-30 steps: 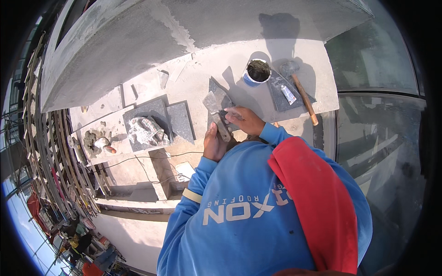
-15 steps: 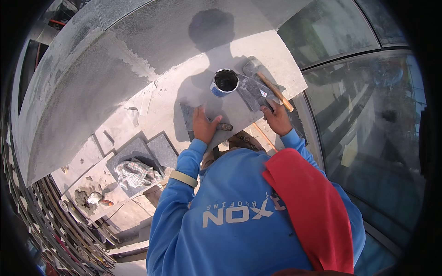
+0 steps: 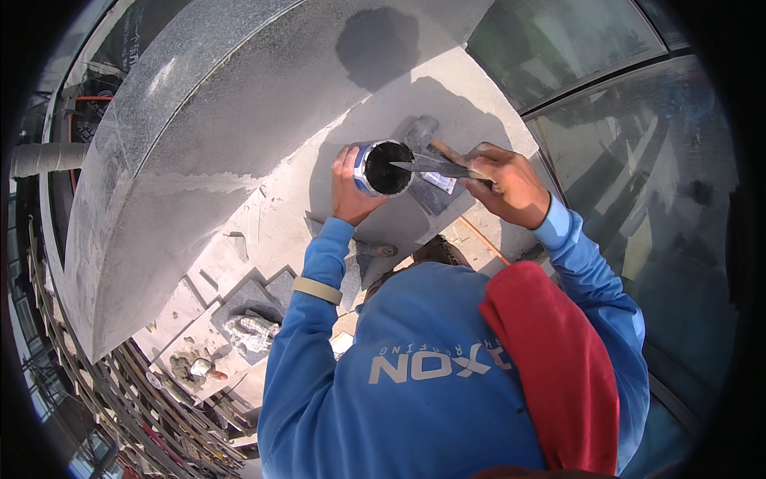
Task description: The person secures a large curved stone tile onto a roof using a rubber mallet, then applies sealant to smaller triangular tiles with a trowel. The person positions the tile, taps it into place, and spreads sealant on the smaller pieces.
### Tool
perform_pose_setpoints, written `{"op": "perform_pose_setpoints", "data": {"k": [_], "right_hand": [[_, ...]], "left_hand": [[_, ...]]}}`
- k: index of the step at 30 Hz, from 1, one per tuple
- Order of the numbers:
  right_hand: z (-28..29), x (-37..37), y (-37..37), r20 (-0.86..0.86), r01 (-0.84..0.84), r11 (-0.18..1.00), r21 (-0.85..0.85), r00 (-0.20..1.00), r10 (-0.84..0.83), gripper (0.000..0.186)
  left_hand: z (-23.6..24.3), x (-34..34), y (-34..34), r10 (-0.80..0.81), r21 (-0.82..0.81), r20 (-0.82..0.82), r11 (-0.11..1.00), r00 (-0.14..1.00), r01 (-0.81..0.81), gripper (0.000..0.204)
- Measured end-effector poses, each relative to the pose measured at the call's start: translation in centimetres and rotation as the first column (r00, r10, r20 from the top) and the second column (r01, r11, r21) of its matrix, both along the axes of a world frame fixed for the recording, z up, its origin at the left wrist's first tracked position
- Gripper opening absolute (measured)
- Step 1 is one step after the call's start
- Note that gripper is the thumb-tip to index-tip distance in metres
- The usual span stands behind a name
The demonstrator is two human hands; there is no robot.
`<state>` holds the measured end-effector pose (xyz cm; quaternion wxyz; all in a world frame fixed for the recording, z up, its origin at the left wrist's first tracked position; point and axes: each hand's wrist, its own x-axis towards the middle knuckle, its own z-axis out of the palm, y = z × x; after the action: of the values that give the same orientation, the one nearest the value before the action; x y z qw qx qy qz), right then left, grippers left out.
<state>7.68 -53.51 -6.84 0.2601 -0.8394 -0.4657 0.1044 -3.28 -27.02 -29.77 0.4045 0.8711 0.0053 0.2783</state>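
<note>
My left hand [image 3: 352,188] is wrapped around the side of a blue-and-white can [image 3: 361,169], tilted, with black paste [image 3: 386,169] inside. My right hand [image 3: 511,185] grips a grey putty knife [image 3: 439,167], its blade seen nearly edge-on. The blade's tip reaches over the can's mouth; whether it touches the paste I cannot tell. Behind the knife lies a mallet [image 3: 421,132] with a wooden handle, partly covered by my right hand. Below the blade, a small printed packet [image 3: 439,182] rests by a dark stone piece [image 3: 432,199].
Another tool with a worn handle [image 3: 377,250] lies below my left wrist. A large curved grey stone wall [image 3: 199,144] rises at left, and glass panels [image 3: 630,160] stand at right. Farther down left are a checked cloth [image 3: 251,331] and a bundle of long rods [image 3: 152,415].
My left hand has left the handled tool and taken hold of the can, which is now tilted. My right hand has raised the putty knife to the can's mouth.
</note>
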Motion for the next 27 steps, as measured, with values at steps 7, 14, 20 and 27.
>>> {"op": "perform_pose_setpoints", "data": {"k": [7,14,20,27], "right_hand": [[0.7,-1.7,8.9,0.43,-0.039,0.997,-0.071,0.901,0.066,0.023],[-2.2,-3.0,11.1,0.458,-0.273,0.96,-0.059,0.847,0.27,0.019],[-5.3,-4.6,10.9,0.168,-0.129,0.938,0.321,0.983,0.077,0.023],[-6.5,-7.6,11.3,-0.886,0.456,0.846,0.276,0.461,0.041,0.025]], "left_hand": [[9.7,-0.7,2.5,0.048,0.257,0.012,0.965,0.999,-0.05,0.112],[12.5,-3.5,5.3,-0.067,0.364,0.192,0.932,0.979,-0.008,0.111],[14.4,-5.2,7.3,-0.138,0.595,0.074,0.801,0.988,0.068,0.112],[16.1,-6.3,7.7,-0.067,0.706,0.125,0.707,0.99,-0.041,0.111]]}}
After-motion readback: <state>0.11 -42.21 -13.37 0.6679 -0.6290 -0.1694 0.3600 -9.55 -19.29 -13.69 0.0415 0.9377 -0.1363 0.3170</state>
